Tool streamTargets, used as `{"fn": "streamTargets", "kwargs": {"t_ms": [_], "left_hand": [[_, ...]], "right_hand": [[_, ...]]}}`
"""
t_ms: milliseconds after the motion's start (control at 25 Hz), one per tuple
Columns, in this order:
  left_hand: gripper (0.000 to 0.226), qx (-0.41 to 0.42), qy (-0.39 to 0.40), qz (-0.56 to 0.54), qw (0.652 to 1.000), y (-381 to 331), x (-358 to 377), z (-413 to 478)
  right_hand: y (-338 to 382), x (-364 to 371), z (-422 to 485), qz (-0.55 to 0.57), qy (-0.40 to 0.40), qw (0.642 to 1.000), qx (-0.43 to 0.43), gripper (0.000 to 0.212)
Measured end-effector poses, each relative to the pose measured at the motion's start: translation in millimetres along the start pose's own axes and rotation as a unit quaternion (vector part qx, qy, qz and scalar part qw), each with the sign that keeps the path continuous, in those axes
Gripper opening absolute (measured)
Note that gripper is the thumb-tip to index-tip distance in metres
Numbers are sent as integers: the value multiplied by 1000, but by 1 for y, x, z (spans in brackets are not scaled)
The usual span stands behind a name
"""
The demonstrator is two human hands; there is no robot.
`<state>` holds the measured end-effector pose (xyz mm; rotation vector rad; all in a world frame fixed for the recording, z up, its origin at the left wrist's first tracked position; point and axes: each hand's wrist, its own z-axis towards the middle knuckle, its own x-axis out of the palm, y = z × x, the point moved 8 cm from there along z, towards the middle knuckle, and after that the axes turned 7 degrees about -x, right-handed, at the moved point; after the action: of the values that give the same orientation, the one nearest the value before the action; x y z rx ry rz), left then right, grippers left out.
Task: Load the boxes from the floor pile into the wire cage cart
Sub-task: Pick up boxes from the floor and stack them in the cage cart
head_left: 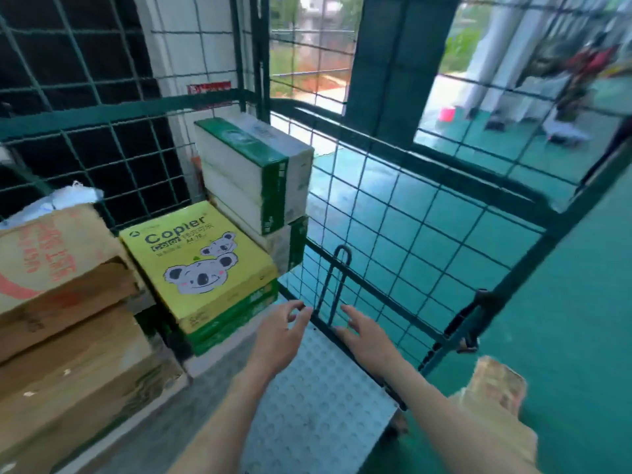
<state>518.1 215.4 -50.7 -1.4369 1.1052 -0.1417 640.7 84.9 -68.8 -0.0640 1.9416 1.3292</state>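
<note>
Head view: both hands reach forward, low inside the wire cage cart (410, 217), and neither holds anything. The left hand (280, 333) has its fingers (298, 307) loosely curled and relaxed. The right hand (366, 336) has its fingers (349, 311) straighter and spread. Both hover over the studded metal floor plate (318, 388) of the cart.

The left fingertips are near the right-hand corner of a yellow copier-paper box (198, 265) printed with koalas, but apart from it. That box lies flat on a green box (236, 316). The right fingertips are just beside a bent wire hook (337, 278) hanging on the cart's mesh side; contact cannot be told.

Behind the yellow box, in the far corner of the cage, white-and-green boxes (253, 172) are stacked higher, the top one sitting slightly askew. Left of the yellow box stand large brown cartons (61, 319) with red lettering, one on another, touching the yellow box's left side.

Outside the mesh, at lower right, a brown box (496, 384) sits on the green floor (574, 302), partly hidden by the right forearm. The mesh side stands between it and the cart's floor. Far beyond the cage, a pink bucket (447, 113) stands on the floor.
</note>
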Motion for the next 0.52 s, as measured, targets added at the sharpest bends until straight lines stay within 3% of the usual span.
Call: {"fn": "streamTargets", "kwargs": {"t_ms": [240, 520], "left_hand": [[41, 121, 111, 2, 986, -155, 184, -73], [40, 222, 279, 34, 934, -285, 405, -203]], "right_hand": [[-126, -163, -152, 64, -152, 983, 79, 52], [-259, -302, -366, 144, -331, 918, 166, 45]]}}
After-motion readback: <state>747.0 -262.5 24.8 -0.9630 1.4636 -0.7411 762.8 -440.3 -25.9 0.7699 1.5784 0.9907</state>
